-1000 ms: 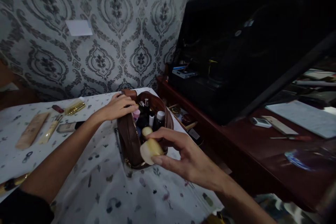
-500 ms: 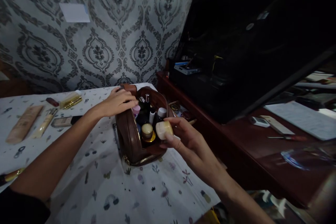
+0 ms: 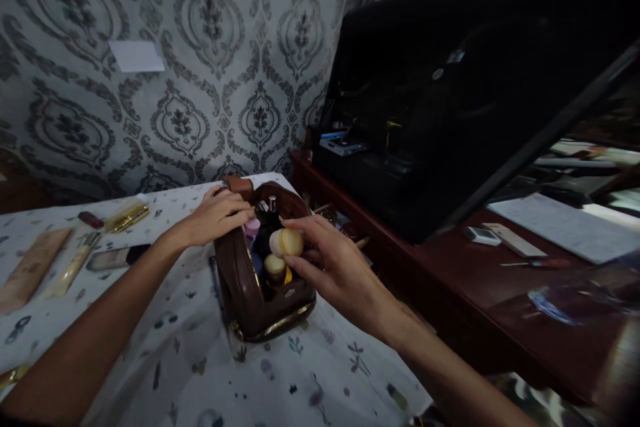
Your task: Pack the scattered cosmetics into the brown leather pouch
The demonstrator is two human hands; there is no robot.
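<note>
A brown leather cosmetic bag (image 3: 240, 293) stands unzipped on the patterned cloth. My left hand (image 3: 223, 213) is hooked over its left rim, fingers gripping the edge near the tan handle. Between the thumb and fingers of my right hand (image 3: 325, 253) is a small cream jar (image 3: 291, 241) with a pale gold lid, held tilted over the bag's opening. Inside the bag, another gold-lidded jar (image 3: 275, 264) sits toward the front, with a pink cap (image 3: 253, 227) near my left fingertips and a silver-topped bottle (image 3: 273, 203) at the back. Other contents are partly hidden by my right hand.
On the cloth at left lie a beige tube (image 3: 36, 263), a slim cream tube (image 3: 75, 267), a black-capped bottle (image 3: 117, 257), a gold item (image 3: 127, 213) and a dark red item (image 3: 91, 219). A dark red desk (image 3: 450, 287) with a large black screen (image 3: 425, 127) stands at right.
My right hand has moved the jar leftward, from the bag's right side to over its middle, and turned it. My left hand stays on the rim. The view has tilted slightly up.
</note>
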